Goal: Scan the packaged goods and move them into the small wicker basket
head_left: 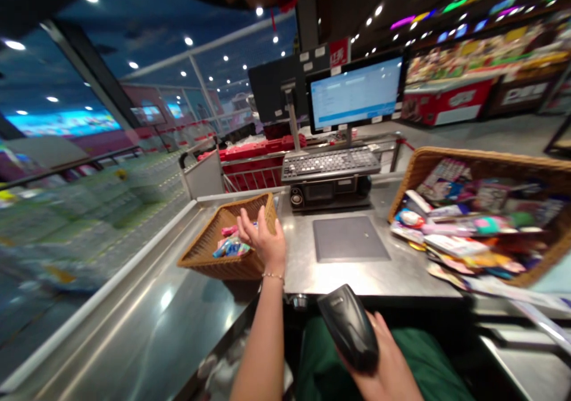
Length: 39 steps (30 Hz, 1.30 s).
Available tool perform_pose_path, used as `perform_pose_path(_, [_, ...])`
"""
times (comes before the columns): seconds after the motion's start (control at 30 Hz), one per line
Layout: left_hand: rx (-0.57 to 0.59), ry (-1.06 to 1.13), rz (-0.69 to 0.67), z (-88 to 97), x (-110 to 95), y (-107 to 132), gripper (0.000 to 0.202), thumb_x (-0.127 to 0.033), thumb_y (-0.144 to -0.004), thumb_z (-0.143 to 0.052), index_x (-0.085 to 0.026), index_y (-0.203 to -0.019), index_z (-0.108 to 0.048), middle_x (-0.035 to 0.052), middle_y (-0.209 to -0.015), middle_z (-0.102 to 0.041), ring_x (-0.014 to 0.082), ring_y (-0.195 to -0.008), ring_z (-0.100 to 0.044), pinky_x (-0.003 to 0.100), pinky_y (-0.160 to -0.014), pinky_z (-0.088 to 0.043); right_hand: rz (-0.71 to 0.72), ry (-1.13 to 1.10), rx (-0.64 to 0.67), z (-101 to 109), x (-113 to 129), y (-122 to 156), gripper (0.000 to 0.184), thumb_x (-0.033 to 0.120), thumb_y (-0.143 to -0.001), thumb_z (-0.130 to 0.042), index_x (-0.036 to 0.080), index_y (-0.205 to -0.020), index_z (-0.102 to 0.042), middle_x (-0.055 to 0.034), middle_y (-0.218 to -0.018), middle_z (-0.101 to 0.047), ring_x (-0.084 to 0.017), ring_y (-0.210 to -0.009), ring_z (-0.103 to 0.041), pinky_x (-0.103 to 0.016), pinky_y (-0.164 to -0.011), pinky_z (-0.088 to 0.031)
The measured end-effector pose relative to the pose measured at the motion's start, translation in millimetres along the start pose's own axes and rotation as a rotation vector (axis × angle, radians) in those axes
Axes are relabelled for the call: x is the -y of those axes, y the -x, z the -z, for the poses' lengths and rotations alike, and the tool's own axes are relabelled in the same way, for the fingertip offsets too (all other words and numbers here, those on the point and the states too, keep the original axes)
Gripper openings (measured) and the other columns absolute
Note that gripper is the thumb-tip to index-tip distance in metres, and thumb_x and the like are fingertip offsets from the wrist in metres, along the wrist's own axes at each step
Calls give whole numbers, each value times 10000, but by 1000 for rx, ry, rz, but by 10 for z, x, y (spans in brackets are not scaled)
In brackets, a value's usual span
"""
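My left hand (265, 240) is raised over the right side of a small wicker basket (200, 252), its fingers spread and nothing in them. Inside that basket lie a few small packets (232, 246) in blue, pink and white wrappers. Low in the view, my right hand (383, 353) is wrapped round a black handheld barcode scanner (348, 326), which points up and to the left above my lap. Part of the right hand's grip is hidden behind the scanner body.
On the steel counter (303, 276) lies a grey flat pad (350, 238). Behind it stand a keyboard (330, 162) and a lit monitor (357, 94). At the right, a large wicker basket (404, 193) holds many mixed packaged goods. A metal rail (134, 270) edges the counter's left side.
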<state>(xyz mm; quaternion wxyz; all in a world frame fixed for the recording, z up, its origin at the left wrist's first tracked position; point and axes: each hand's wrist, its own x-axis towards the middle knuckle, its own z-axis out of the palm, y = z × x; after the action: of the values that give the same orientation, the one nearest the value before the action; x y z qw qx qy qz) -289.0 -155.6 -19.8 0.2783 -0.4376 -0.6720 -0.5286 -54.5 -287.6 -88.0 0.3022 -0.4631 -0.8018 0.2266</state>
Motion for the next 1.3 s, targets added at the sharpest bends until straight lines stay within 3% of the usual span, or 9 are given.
perform_pose_path(0.17, [121, 22, -2, -132, -115, 133, 419, -227, -793, -606, -196, -1210, -606, 160, -1506, -306, 347, -1406, -212, 564, -1136, -215, -44, -23, -5, 55, -3, 7, 506, 443, -877, -487, 252, -1345, -506, -136, -1343, -571, -319, -1230, -550, -687, -1050, -274])
perform_pose_path(0.33, [165, 66, -22, -230, -257, 247, 404, -211, -785, -607, -207, -1189, -619, 156, -1500, -323, 346, -1407, -219, 582, -1129, -207, -95, -56, -6, 117, -6, 12, 524, 373, -855, -508, 239, -1361, -488, -138, -1363, -553, -315, -1269, -512, -688, -1077, -231])
perform_pose_path(0.57, [337, 63, -32, -260, -532, 422, 395, -225, -817, -577, -213, -1210, -604, 156, -1521, -299, 336, -1414, -218, 604, -1126, -172, -227, -89, -26, 232, 90, -49, 512, 294, -794, -492, 186, -1289, -564, -114, -1350, -565, -299, -1304, -473, -660, -1113, -189])
perform_pose_path(0.83, [508, 64, -114, -291, -778, 701, 406, -208, -822, -574, -221, -1227, -598, 162, -1514, -310, 330, -1415, -233, 616, -1115, -190, -254, -80, -35, 280, 83, -13, 524, 278, -771, -484, 189, -1281, -572, -106, -1355, -561, -296, -1307, -469, -659, -1113, -189])
perform_pose_path(1.3, [627, 128, -242, -367, -1144, 970, 408, -191, -828, -565, -223, -1234, -592, 172, -1512, -308, 329, -1427, -213, 636, -1091, -234, -269, -76, -131, 315, -87, 57, 511, 275, -781, -502, 208, -1283, -566, -94, -1318, -595, -288, -1277, -501, -656, -1107, -213])
